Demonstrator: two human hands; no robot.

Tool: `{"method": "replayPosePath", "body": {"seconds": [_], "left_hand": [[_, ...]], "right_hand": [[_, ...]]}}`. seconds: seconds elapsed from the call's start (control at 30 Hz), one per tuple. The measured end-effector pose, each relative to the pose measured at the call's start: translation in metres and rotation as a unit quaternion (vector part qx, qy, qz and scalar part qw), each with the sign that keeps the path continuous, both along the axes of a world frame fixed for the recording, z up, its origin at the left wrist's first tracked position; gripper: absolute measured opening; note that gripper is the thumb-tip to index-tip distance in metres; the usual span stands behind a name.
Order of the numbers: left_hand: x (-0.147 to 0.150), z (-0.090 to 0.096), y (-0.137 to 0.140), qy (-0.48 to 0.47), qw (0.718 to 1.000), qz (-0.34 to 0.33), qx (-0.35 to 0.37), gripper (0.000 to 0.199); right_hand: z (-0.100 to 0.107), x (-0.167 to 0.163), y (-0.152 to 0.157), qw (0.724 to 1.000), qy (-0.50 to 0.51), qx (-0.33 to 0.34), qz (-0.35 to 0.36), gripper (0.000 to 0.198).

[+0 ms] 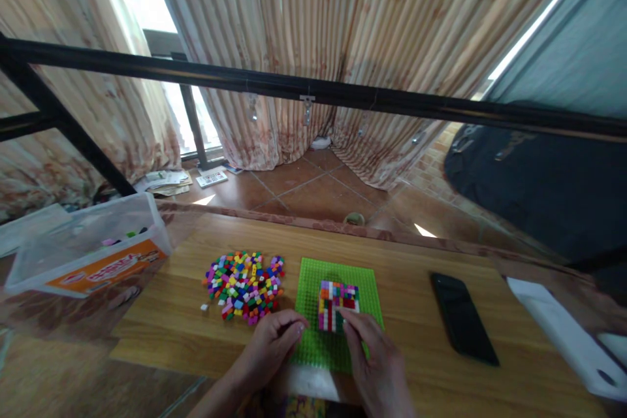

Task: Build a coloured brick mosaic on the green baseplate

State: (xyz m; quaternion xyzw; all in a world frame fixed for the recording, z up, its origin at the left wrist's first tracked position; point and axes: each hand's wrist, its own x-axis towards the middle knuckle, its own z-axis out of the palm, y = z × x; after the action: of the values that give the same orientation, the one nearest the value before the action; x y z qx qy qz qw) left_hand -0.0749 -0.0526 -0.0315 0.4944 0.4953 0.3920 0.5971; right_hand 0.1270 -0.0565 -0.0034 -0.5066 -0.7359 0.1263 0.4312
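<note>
A green baseplate (308,287) lies on the wooden table, carrying a block of small multicoloured toy bricks (337,289). White, red and dark green bricks show on the block's near side. My right hand (376,356) is over the plate's right part, fingers closed together with their tips at the block's near right part; whatever they pinch is hidden. At the plate's left edge, my left hand (272,346) is closed, thumb against the curled fingers, and anything in it is too small to name. A pile of loose toy bricks (245,284) spreads beyond my left hand.
One white brick (204,307) lies apart from the pile. A clear plastic bin (159,225) with an orange label stands at the left. Right of the plate are a black phone (463,317) and a long white object (558,333). A black rail (274,83) crosses beyond the table.
</note>
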Motion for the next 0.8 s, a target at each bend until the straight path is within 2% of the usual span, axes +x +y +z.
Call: {"method": "replayPosePath", "body": {"seconds": [0.13,0.23,0.33,0.43,0.6,0.8], "left_hand": [[-0.002,-0.002,-0.001,-0.003,1.000,0.003,0.020,0.026],[-0.002,-0.002,-0.003,0.004,0.999,0.011,0.038,0.022],[-0.002,-0.001,-0.003,0.025,0.998,0.008,0.060,0.020],[-0.002,0.002,-0.002,0.051,0.996,0.000,0.073,0.020],[-0.003,0.005,-0.002,0.060,0.996,-0.007,0.071,0.020],[-0.001,0.003,-0.002,0.069,0.996,-0.007,0.056,0.020]], "right_hand": [[-0.006,0.015,-0.003,0.997,0.021,-0.057,-0.057,0.022],[-0.001,0.026,-0.003,0.984,0.059,-0.124,-0.114,0.026],[0.004,0.034,0.002,0.968,0.123,-0.161,-0.148,0.029],[0.002,0.035,0.012,0.959,0.175,-0.177,-0.136,0.029],[-0.013,0.027,0.031,0.954,0.231,-0.165,-0.093,0.023],[-0.023,0.024,0.041,0.935,0.275,-0.216,-0.059,0.021]]}}
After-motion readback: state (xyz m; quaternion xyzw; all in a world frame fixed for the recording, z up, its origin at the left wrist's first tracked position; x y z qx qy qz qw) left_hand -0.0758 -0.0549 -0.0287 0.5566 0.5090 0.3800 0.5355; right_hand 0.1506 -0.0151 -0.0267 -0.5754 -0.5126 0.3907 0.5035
